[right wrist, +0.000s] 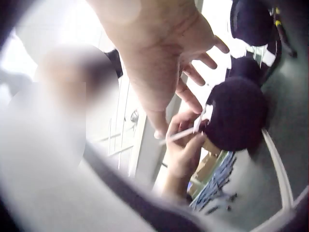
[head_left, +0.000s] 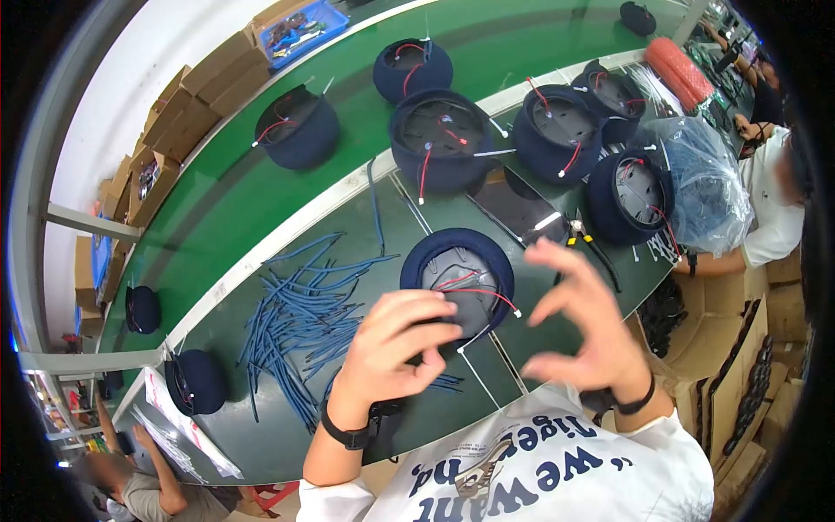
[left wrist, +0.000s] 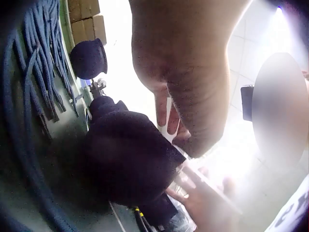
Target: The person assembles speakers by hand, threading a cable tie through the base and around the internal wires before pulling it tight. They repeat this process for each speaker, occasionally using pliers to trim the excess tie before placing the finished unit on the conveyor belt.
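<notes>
Cap [head_left: 461,268] overlapped, left grip [head_left: 396,348] pinching strip [right wrist: 179,136], right grip [head_left: 593,329] blurred, apparently spread

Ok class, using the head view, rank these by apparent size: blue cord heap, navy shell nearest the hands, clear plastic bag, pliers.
1. Blue cord heap
2. Navy shell and clear plastic bag: too alike to rank
3. Pliers
</notes>
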Tool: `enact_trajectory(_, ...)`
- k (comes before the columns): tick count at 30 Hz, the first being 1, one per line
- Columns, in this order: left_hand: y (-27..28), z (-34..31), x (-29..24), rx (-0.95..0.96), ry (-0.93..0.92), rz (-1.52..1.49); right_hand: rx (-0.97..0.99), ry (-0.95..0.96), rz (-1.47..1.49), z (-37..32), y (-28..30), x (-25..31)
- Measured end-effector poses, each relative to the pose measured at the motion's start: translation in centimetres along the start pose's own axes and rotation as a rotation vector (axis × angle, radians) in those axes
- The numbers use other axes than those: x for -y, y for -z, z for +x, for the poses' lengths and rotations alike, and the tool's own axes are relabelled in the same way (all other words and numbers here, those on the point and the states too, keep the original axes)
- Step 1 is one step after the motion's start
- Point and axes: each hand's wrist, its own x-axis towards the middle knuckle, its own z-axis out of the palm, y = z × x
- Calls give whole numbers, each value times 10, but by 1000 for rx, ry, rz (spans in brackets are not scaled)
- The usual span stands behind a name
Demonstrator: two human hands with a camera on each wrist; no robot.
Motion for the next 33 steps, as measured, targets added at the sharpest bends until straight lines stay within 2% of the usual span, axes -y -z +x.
enact_trajectory(2,-6,1,-4,140,-25,-33,86,-3,-308,-4,-28,37)
enact_trajectory(4,-12,-2,-2,155,-63,2,67,64,-327,-15,-56,24)
enact_trajectory(5,-15,-3,1,143,-87,17,51,115,-251,-16,-61,16)
enact_trajectory(11,-31,-7,13,35,-91,35,24,120,-95,-15,-50,7)
enact_trajectory(14,-39,-13,20,-72,-57,82,106,36,177,-14,-29,-5)
enact_trajectory(17,-38,-15,26,-86,-86,195,134,59,216,-8,-13,-20)
enact_trajectory(18,-35,-16,26,-101,-56,190,137,73,238,-5,-11,-24)
enact_trajectory(19,-32,-17,27,-118,-28,184,132,8,266,-2,-7,-20)
enact_trajectory(21,-22,-15,31,-156,23,121,-8,-86,560,3,-1,-31)
enact_trajectory(22,-14,-8,29,-138,87,68,-3,-78,619,7,3,-44)
enact_trajectory(23,-6,-2,31,-39,160,48,2,-69,677,11,6,-57)
enact_trajectory(24,-1,3,34,58,236,27,65,-62,541,19,2,-58)
enact_trajectory(27,-4,8,53,194,354,-78,260,-11,155,46,-25,-55)
enact_trajectory(31,-16,4,65,105,321,-105,221,80,139,67,-40,-65)
enact_trajectory(33,-18,3,69,104,320,-145,241,55,170,68,-41,-72)
